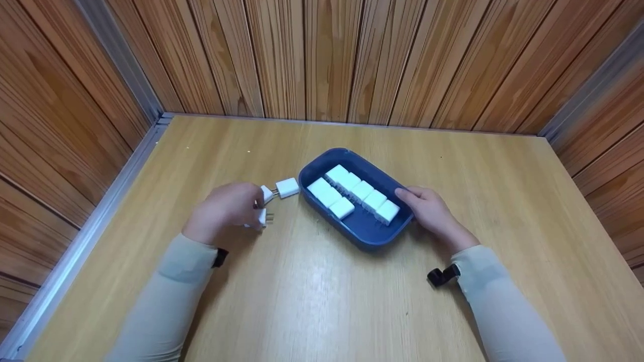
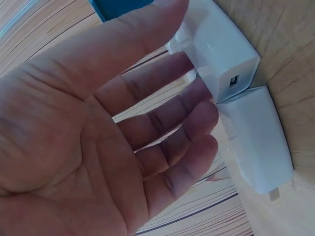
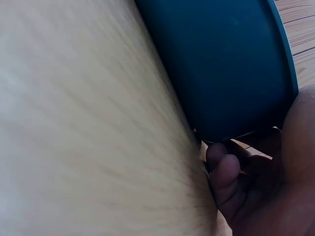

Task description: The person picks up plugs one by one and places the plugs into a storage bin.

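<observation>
On the table's left side my left hand (image 1: 229, 207) reaches down over white USB chargers. In the left wrist view its thumb and index finger pinch a charger (image 2: 221, 54) with the USB port showing; the other fingers curl loosely. Against it lies a second charger (image 2: 261, 140), one metal prong visible. From above, a charger with prongs (image 1: 262, 217) pokes out under the fingers. My right hand (image 1: 427, 208) grips the near right end of a dark blue tray (image 1: 370, 236), thumb on the rim, fingers underneath outside. White charger blocks (image 1: 342, 207) stand in two rows inside the tray.
Beside the tray's left end lies another white charger (image 1: 287, 187), its prongs toward a partly hidden one (image 1: 267, 194). Wood-panelled walls (image 1: 327, 60) border the wooden table (image 1: 302, 311) at the back and sides.
</observation>
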A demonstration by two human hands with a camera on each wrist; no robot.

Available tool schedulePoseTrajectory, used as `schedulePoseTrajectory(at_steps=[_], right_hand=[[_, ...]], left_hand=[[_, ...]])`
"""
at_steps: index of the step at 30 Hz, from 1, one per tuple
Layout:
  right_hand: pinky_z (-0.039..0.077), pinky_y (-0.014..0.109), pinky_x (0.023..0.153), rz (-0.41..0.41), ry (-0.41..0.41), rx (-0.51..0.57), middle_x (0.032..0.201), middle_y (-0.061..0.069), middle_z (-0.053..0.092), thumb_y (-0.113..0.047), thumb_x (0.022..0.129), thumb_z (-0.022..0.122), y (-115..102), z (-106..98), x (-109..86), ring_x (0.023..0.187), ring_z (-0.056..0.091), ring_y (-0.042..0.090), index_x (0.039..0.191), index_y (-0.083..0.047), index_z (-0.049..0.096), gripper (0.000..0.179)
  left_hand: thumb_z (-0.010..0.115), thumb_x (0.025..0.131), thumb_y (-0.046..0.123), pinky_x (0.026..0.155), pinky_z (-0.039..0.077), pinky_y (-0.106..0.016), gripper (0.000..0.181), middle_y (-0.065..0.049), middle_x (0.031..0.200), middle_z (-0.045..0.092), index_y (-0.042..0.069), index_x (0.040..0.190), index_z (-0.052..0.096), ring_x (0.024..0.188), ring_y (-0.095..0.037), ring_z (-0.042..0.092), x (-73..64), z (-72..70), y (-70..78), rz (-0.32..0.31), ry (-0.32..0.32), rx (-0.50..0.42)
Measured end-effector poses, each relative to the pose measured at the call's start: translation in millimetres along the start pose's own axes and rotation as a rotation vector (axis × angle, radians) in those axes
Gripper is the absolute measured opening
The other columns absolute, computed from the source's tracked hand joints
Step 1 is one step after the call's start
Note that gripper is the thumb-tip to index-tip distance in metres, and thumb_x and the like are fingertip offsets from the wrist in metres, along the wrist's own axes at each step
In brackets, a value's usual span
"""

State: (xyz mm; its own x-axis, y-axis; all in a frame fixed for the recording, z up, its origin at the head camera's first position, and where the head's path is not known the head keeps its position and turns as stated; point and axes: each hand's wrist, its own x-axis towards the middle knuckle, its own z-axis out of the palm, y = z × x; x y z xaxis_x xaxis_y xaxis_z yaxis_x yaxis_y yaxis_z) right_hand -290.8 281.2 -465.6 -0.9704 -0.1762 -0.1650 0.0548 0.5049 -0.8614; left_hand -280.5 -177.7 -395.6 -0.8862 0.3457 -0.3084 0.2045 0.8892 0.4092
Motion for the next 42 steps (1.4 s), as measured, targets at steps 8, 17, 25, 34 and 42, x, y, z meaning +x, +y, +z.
schedulePoseTrajectory(at_steps=[8,17,25,34,42], right_hand=[[0.048,0.034,0.083,0.003,-0.002,0.0,0.1,0.007,0.064,-0.058,0.115,0.053,0,0,-1.1,0.096,0.06,0.027,0.133,-0.004,0.075,0.061],[0.047,0.034,0.083,0.002,0.01,-0.003,0.1,0.006,0.064,-0.057,0.115,0.054,0,1,-1.8,0.097,0.06,0.026,0.132,-0.003,0.076,0.061],[0.047,0.03,0.075,-0.004,0.019,-0.006,0.094,0.006,0.064,-0.055,0.115,0.054,2,4,1.6,0.087,0.06,0.025,0.13,-0.002,0.077,0.059],[0.048,0.033,0.083,-0.008,0.011,-0.001,0.1,0.009,0.066,-0.057,0.115,0.054,-1,2,1.0,0.097,0.061,0.027,0.133,-0.003,0.077,0.061],[0.049,0.032,0.086,0.001,0.01,0.003,0.112,0.011,0.07,-0.057,0.115,0.053,-1,1,-0.7,0.103,0.062,0.027,0.14,-0.004,0.074,0.062]], left_hand=[[0.088,0.096,0.012,0.079,0.048,-0.042,0.018,-0.007,0.096,0.07,0.012,0.112,0.082,0.087,-0.031,0.059,-1.9,4.4,3.6,-0.027,0.028,0.045],[0.084,0.098,0.011,0.076,0.046,-0.041,0.01,-0.008,0.086,0.064,0.009,0.107,0.081,0.081,-0.029,0.058,-1.7,11.8,8.9,-0.003,0.086,0.125],[0.081,0.102,0.016,0.076,0.047,-0.041,0.015,-0.009,0.087,0.064,0.006,0.113,0.08,0.082,-0.03,0.058,-0.6,17.0,14.5,-0.02,0.117,0.164],[0.082,0.101,0.017,0.077,0.047,-0.041,0.018,-0.008,0.086,0.063,0.007,0.116,0.079,0.081,-0.03,0.058,0.9,17.3,15.3,0.017,0.115,0.196],[0.081,0.1,0.019,0.073,0.043,-0.041,0.014,-0.007,0.084,0.062,0.009,0.109,0.079,0.078,-0.029,0.056,2.5,13.2,17.7,0.03,0.102,0.166]])
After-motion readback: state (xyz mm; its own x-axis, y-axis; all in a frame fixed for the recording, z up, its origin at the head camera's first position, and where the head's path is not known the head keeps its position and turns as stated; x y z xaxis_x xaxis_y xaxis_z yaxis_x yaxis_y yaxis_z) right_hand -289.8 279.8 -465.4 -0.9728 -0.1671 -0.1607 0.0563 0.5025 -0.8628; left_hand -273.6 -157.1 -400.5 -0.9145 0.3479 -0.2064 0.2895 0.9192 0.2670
